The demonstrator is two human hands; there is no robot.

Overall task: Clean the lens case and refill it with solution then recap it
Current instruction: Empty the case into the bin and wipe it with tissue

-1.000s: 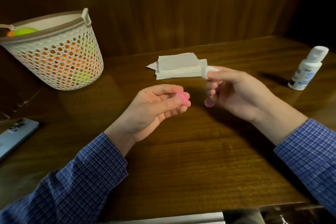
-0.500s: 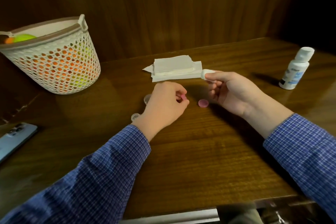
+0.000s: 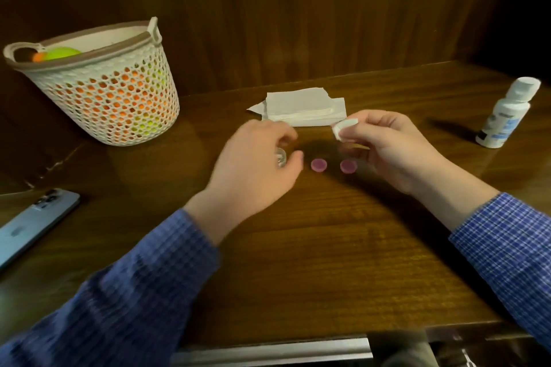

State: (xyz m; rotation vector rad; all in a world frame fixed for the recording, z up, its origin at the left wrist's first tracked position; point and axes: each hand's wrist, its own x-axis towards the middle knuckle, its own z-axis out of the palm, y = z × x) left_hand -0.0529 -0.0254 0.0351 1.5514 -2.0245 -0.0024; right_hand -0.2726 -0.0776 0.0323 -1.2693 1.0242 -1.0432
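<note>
Dark wooden table [image 3: 328, 262] (glossy) against a wood-panelled wall [image 3: 298, 9].

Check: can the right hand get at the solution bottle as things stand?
Probably yes. The solution bottle stands upright, alone, on the right hand's own side, with bare table between. But that hand pinches a folded tissue, so it would need to drop it first.

No words can be read here.
The white bottle [image 3: 504, 112] on the right has a label with blue and dark marks, but they are too small and blurry to make out. The phone [image 3: 32, 225] on the left shows a faint mark on its back, and no letters show there.
</note>
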